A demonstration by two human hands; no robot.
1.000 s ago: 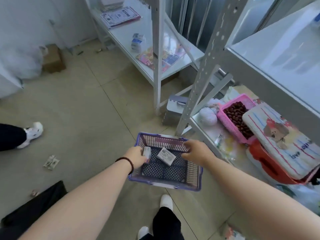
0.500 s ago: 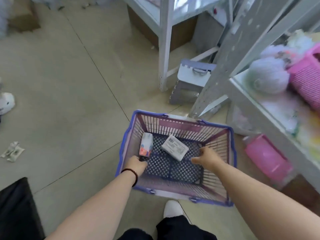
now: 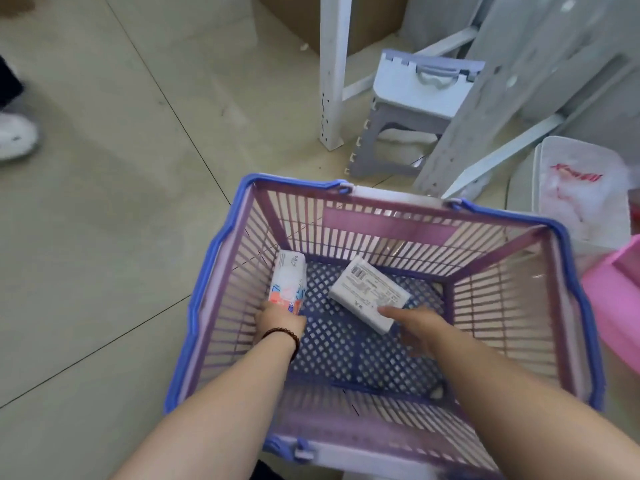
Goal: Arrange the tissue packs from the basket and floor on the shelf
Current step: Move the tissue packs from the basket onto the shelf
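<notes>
Both hands inside basket point(image 3: 221, 271), frame centre. Left hand point(image 3: 277, 322) grips near end of colourful tissue pack point(image 3: 288, 285) at left wall. Right hand point(image 3: 412, 323) open, fingertips touching white tissue pack point(image 3: 369, 294) lying flat on mesh floor. Packs likely light, soft, slick wrap; pinch across short sides. Nothing else visible in basket.

- Both hands reached into the basket point(image 3: 221, 271), which stood on the floor point(image 3: 104, 237).
- One tissue pack point(image 3: 288, 282) leaned on the basket's left wall, at the left hand point(image 3: 277, 322) fingers.
- The other pack point(image 3: 369, 292) lay on the bottom, touching the right hand point(image 3: 415, 327) fingertips.
- A folding stool point(image 3: 408, 109) stood beyond the basket, past both hands.
</notes>
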